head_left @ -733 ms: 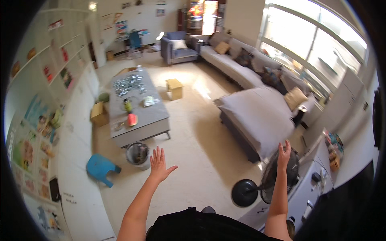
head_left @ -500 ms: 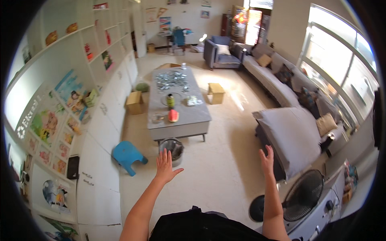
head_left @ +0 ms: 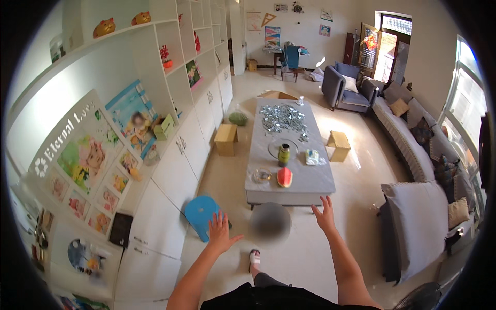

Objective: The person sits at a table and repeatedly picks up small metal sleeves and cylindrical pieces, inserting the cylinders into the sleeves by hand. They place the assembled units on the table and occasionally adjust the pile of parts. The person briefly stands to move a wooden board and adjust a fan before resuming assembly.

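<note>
My left hand (head_left: pixel 222 235) is held out in the air with its fingers spread, and nothing is in it. From my viewpoint it overlaps the edge of a blue plastic stool (head_left: pixel 199 214). To the right, my right hand (head_left: pixel 324 215) is also raised and empty, thumb and fingers apart. It appears just in front of the near end of a long grey coffee table (head_left: pixel 315 181). Between the hands, on the floor, a round grey bin (head_left: pixel 269 222) shows only as a blur. The table bears a cut watermelon piece (head_left: pixel 284 177), a green bottle (head_left: pixel 283 155) and a glass ashtray-like dish (head_left: pixel 262 175).
Many small silvery pieces (head_left: pixel 283 119) and a white packet (head_left: pixel 312 157) lie on the table. Wooden stools (head_left: pixel 226 139) flank it. White cabinets (head_left: pixel 165 206) line the left; a grey sofa (head_left: pixel 413 227) runs along the right. A black fan (head_left: pixel 421 297) is at lower right.
My view has swung left and the table appears closer. My foot now shows below the bin. Both hands stay raised and open; the right one now appears against the table end instead of the sofa.
</note>
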Available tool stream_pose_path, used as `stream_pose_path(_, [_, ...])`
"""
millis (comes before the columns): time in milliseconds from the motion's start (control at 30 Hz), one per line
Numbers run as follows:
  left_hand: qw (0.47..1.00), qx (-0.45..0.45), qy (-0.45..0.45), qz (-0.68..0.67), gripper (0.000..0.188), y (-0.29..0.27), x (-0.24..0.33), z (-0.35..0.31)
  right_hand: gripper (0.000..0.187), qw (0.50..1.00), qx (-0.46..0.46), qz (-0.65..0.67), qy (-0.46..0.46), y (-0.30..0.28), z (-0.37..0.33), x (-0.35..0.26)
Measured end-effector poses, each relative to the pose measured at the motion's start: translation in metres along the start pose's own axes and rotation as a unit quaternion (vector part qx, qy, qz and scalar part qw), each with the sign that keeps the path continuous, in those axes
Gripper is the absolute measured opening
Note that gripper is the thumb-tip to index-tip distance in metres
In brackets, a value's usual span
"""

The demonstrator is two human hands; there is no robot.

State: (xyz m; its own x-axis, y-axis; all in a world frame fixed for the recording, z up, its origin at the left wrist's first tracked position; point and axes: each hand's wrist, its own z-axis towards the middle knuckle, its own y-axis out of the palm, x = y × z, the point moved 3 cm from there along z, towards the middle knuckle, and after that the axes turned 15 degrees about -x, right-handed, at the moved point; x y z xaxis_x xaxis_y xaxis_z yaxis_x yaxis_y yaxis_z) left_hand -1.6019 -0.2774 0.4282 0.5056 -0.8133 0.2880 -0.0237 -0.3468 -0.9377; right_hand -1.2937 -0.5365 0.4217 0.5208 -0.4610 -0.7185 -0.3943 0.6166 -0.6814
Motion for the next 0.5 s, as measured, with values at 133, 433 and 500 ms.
stream_pose_path(133, [1.000,-0.018,0.004,0.012,0.108,-0.042,-0.035,0.085,0.064,1.000,0.017,-0.020,-0.013,0.047,0.110,-0.008])
stream_pose_path(433, [0.999,0.010,0.021,0.026,0.106,-0.129,-0.088,0.284,0.059,0.998,0.019,0.062,-0.017,0.076,0.307,-0.052])
stream_pose_path(500, [0.998,0.013,0.044,0.033,0.106,-0.144,-0.096,0.322,0.060,0.997,0.050,0.058,-0.024,0.070,0.335,-0.046])
